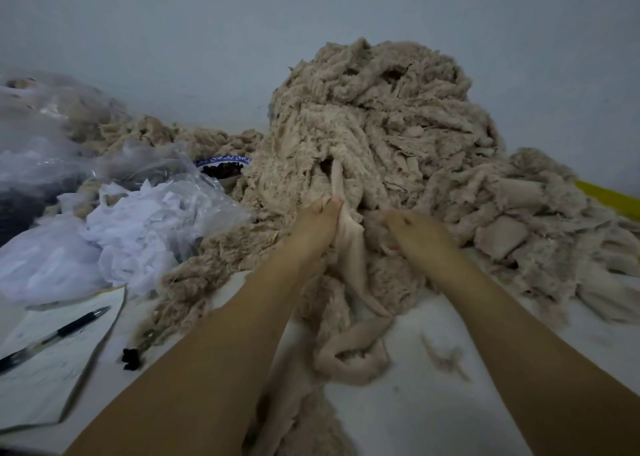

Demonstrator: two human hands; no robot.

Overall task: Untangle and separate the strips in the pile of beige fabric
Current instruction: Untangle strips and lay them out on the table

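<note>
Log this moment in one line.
left hand: grips strip | right hand: on pile, grip unclear | strip: partly out of pile

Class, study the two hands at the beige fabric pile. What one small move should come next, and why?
Probably the left hand should draw the smooth strip it grips toward the body, while the right hand steadies the pile. The strip's upper end runs into a gap in the pile just above the grip, and its freed length lies looped on the white surface.
</note>
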